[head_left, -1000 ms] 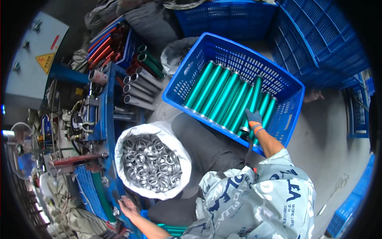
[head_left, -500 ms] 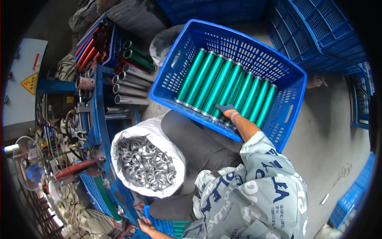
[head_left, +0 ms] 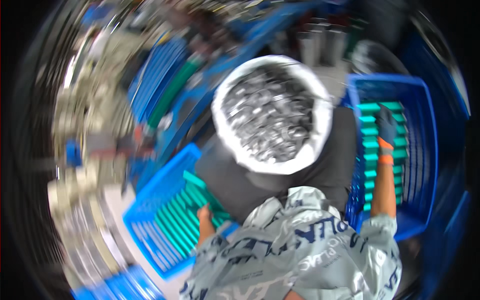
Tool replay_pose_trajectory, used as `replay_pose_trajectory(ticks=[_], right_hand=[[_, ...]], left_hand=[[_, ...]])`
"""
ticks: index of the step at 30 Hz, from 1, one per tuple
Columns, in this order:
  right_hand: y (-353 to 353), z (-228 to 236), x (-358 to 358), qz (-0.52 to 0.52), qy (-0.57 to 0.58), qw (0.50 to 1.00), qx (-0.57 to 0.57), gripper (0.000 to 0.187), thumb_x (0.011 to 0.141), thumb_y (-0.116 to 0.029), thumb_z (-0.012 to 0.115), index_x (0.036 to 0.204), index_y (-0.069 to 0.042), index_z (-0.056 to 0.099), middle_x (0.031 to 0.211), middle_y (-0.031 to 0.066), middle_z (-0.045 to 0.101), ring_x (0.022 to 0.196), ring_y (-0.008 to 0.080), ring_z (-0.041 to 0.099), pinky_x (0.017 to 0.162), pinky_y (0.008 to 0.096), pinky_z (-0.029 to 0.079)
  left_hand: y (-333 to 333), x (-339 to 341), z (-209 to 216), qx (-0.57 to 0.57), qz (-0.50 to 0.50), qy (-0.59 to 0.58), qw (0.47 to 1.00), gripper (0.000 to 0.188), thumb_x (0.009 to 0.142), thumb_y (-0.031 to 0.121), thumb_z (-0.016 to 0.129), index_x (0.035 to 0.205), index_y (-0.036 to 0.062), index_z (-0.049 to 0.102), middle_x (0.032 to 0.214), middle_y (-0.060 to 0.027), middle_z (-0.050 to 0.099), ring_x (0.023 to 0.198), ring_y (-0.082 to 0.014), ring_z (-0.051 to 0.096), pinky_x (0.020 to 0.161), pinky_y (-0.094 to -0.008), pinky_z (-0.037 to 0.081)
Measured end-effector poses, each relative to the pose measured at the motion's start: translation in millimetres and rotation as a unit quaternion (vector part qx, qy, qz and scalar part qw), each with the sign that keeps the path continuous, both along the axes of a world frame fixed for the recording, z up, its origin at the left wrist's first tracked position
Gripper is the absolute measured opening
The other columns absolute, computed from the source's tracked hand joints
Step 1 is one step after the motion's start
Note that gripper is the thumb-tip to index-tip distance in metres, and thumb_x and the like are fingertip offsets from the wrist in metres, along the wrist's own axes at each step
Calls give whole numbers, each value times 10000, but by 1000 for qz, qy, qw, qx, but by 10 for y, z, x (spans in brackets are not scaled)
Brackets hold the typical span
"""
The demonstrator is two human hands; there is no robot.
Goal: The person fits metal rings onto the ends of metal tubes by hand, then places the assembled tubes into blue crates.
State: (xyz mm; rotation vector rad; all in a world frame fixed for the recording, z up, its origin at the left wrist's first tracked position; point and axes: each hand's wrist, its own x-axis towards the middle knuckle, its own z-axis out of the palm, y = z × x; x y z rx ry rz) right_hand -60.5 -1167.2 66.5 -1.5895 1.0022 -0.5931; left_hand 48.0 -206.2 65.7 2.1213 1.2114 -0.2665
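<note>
My right hand (head_left: 385, 125), in a dark grey glove with an orange cuff, reaches down over the green metal tubes (head_left: 370, 145) in the deep blue basket (head_left: 419, 150) on my right. Its fingers overlap the tubes, but blur hides whether they grip one. My bare left hand (head_left: 204, 214) is at the lighter blue basket (head_left: 145, 200) on my left, against green tubes (head_left: 175, 220) lying there side by side. One green tube (head_left: 197, 182) sits at an angle above the row, beside that hand. Its fingers are smeared, and their hold cannot be made out.
Between my knees stands a white sack (head_left: 322, 117) full of silvery metal rings (head_left: 270, 117). A blue machine frame (head_left: 187, 117) runs along the left. Bare metal tubes (head_left: 322, 45) are at the back. Another blue crate (head_left: 120, 287) lies at the lower left.
The view has swung left, so the sack is now central and the left basket shows fully. My left hand has come over the tubes there; my right remains over the right basket's tubes.
</note>
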Motion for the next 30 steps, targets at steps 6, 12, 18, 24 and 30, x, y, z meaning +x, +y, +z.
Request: replay_pose_trajectory(ticks=[6, 12, 18, 24, 30], right_hand=[[2123, 1276, 1260, 276, 30, 961, -11, 476, 1065, -248, 811, 1495, -56, 734, 1260, 64, 805, 1072, 124, 736, 909, 284, 574], [3382, 383, 1743, 484, 141, 763, -405, 993, 922, -613, 816, 1706, -108, 476, 1696, 235, 511, 1620, 507, 373, 1288, 645, 364], [3606, 225, 1893, 515, 172, 736, -404, 845, 953, -564, 798, 1635, -121, 569, 1508, 189, 675, 1403, 475, 605, 1149, 574, 511], [3705, 561, 2170, 513, 142, 726, -435, 548, 963, -521, 810, 1376, -161, 781, 1285, 182, 793, 1081, 454, 774, 914, 562, 621], [3690, 916, 3378, 329, 40, 829, -451, 758, 925, -523, 853, 1477, -32, 683, 1468, 280, 687, 1366, 465, 655, 1159, 525, 531]], left_hand=[[-33, -476, -908, 28, 32, 21, 999, 831, 894, 392, 899, 1514, -87, 625, 1383, -232, 755, 1137, -378, 768, 871, -503, 618], [-303, -101, -1434, -83, 60, -21, 994, 1015, 860, 423, 933, 1576, -171, 526, 1582, -357, 619, 1514, -448, 585, 1277, -473, 449], [105, 183, -1866, -21, 55, 4, 998, 1094, 855, 428, 948, 1649, -138, 450, 1666, -336, 548, 1561, -435, 536, 1332, -458, 390], [497, 722, -2272, -6, 73, -43, 996, 1049, 861, 330, 979, 1641, -137, 456, 1643, -292, 592, 1517, -379, 582, 1321, -451, 409], [697, 1214, -2288, -27, 56, -135, 989, 1047, 825, 229, 1000, 1621, -164, 445, 1620, -331, 596, 1490, -410, 606, 1300, -457, 433]])
